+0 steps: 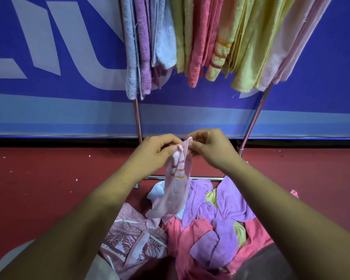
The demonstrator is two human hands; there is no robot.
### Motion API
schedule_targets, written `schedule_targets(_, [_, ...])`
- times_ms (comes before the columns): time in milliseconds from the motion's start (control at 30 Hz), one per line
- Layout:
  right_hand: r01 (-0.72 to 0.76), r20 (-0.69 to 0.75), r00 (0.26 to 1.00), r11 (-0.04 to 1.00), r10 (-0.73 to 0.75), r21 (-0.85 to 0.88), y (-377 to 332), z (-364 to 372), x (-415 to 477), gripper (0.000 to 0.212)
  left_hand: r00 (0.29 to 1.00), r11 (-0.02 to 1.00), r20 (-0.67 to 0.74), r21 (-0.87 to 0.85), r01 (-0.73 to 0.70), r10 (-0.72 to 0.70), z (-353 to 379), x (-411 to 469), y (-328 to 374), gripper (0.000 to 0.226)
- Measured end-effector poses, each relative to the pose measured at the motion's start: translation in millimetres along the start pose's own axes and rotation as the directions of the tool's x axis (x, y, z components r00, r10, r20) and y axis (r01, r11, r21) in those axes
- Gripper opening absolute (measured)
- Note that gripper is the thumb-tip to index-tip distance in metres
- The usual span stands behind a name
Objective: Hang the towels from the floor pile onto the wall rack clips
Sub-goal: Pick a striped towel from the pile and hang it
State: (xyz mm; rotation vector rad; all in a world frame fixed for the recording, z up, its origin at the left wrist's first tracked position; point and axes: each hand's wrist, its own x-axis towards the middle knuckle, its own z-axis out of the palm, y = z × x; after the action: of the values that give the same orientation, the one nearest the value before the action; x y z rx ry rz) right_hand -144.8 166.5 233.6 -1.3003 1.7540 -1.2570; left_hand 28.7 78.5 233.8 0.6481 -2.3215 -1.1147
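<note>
My left hand (157,153) and right hand (211,149) meet side by side at the centre, both pinching the top edge of one towel (176,193). It hangs between my forearms, its lower end reaching the floor pile (220,217). The pile lies on the floor (49,178) below my hands, in front of the rack (137,118). A separate cloth (129,235) touches the pile's left side. The hanging towels (192,41) fill the rack above, with the wall (49,93) behind.

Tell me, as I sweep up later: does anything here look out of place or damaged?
Nothing looks damaged. Pale lint flecks dot the red floor, and a pink cloth corner lies right of the towel pile, beyond the right forearm.
</note>
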Motion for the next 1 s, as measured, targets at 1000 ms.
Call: schedule_targets(1000, [0.117, -0.165, 0.978, 0.991, -0.127, -0.068, 0.0, -29.0, 8.8, 0.013, 0.988, 0.955, 0.127, 0.293, 0.046, -0.087, -19.0, 0.7, -30.1, 0.025])
